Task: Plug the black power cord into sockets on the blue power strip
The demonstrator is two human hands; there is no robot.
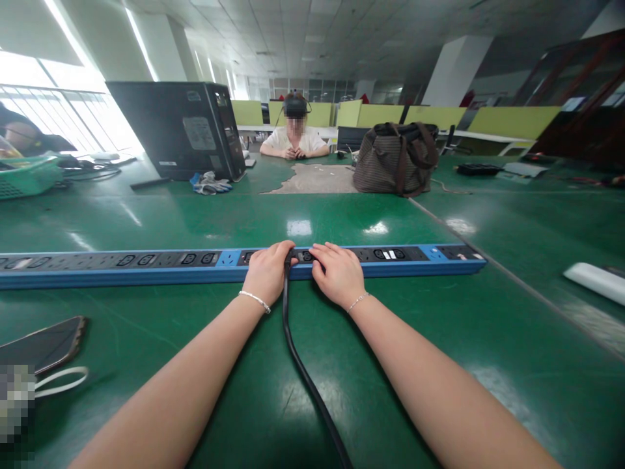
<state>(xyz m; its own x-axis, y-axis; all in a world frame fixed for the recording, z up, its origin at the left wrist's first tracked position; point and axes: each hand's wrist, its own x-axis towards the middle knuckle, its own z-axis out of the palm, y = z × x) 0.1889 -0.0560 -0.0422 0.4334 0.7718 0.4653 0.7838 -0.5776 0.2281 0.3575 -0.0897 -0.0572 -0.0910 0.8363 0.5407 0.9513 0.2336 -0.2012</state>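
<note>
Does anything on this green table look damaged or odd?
Yes: a ragged-edged grey patch beside the brown bag, toward the seated person. It interrupts the green surface, perhaps where the covering wore away.

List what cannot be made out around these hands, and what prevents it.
All in the head view:
Upper end of the black cable: partly covered by the left grip.
Part of the power strip: hidden by the right grip.
Strip's left end: cut off by the left edge.
Cable's lower end: cut off by the bottom edge.
</note>
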